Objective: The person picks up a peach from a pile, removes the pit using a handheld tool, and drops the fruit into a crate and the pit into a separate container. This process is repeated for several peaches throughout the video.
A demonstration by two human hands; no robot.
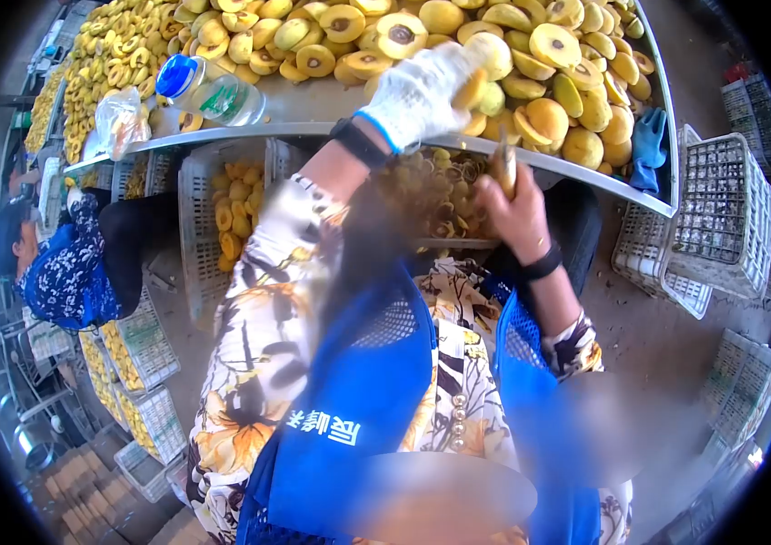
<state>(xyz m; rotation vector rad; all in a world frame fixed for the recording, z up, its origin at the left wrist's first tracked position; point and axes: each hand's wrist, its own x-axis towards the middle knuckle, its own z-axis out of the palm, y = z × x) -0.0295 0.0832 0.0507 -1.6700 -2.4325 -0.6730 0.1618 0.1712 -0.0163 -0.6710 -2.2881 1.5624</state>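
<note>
Seated co-worker: seen at far left, in a blue patterned top.
Plastic bag: left on the worktop, near its front edge.
Water bottle: laid on its side, blue cap toward the bag; fruit pile heaped behind.
White crate: set below the worktop edge, part-filled with yellow pieces.
Left hand: white-gloved, reached over the worktop's front edge; fingers motion-blurred, apparently closed around a yellow fruit.
Yellow fruit: located at the gloved fingertips, against the pile; whole or halved cannot be told.
Lower container: placed under the edge between the hands, filled with fruit scraps or pieces, blurred.
Right hand: bare; fingers wrapped around a hand tool, held tip up just in front of the edge; tip too blurred to identify.
Blue glove: left at the worktop's right corner.
Stacked crates: stood on the floor at right.
Fruit step: judged as picking from the pile, tool not yet applied.
Tool and fruit, next move: a steady grip is called for, gloved fingers kept clear of the tip.
</note>
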